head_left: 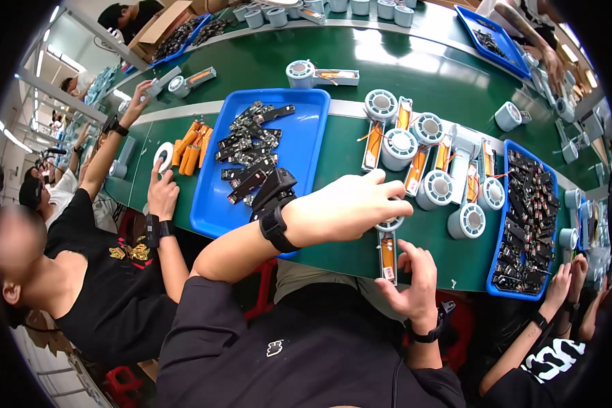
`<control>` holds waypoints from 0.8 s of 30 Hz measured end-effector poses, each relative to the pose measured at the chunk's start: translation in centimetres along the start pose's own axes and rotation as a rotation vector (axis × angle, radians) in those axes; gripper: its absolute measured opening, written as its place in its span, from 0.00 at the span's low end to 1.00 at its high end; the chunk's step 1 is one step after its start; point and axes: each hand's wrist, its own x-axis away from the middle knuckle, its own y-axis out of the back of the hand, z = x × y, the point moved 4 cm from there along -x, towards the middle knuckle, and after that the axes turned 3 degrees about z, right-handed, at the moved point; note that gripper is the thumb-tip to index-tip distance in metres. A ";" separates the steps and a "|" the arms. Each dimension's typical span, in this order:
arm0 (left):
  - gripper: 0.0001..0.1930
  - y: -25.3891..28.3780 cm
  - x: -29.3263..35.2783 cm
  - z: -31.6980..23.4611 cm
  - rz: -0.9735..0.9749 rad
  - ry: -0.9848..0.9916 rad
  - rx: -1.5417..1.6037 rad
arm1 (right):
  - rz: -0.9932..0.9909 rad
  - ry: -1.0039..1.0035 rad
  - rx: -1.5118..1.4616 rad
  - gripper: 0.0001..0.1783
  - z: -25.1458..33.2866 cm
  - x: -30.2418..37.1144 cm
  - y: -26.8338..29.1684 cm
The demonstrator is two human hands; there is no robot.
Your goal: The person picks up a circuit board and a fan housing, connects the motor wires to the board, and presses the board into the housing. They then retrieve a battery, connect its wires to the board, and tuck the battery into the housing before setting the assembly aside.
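A pale blue handheld fan body (pixel 387 253) lies in front of me at the table's near edge, its open handle showing an orange battery cell. My left hand (pixel 350 207) reaches across from the left and grips its round head, which is mostly hidden under the fingers. Close to the handle's lower end is my right hand (pixel 416 275), thumb and fingers apart around its right side; whether they touch it I cannot tell. Beyond them stand several similar fan bodies (pixel 398 146) with orange cells and loose wires.
Left of my arm sits a blue tray (pixel 306 129) with small black circuit-board parts (pixel 255 146). A fuller blue tray (pixel 494 272) is on the right. Orange cells (pixel 192 146) and a white tape roll (pixel 163 156) lie near a co-worker's hand (pixel 162 196). Other people work on both sides.
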 end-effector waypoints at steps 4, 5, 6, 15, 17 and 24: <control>0.22 3.1 2.6 4.2 -0.141 0.189 0.064 | -0.063 -0.039 0.260 0.36 0.3 -0.4 -1.2; 0.20 4.3 2.9 6.7 -0.228 0.286 -0.052 | -0.057 -0.010 0.271 0.37 0.2 -0.7 -1.1; 0.19 5.2 2.6 10.1 -0.311 0.371 -0.160 | -0.057 0.007 0.287 0.37 0.0 -0.6 -1.0; 0.19 4.8 -1.0 27.5 -0.448 0.349 -0.144 | -0.023 0.009 0.315 0.35 -0.2 -1.2 -1.1; 0.19 6.3 -2.5 24.2 -0.384 0.443 -0.292 | -0.031 0.023 0.297 0.33 -0.6 -1.4 -0.4; 0.24 7.1 -6.3 14.9 -0.442 0.453 -0.390 | -0.032 0.016 0.282 0.32 -2.0 -1.2 2.2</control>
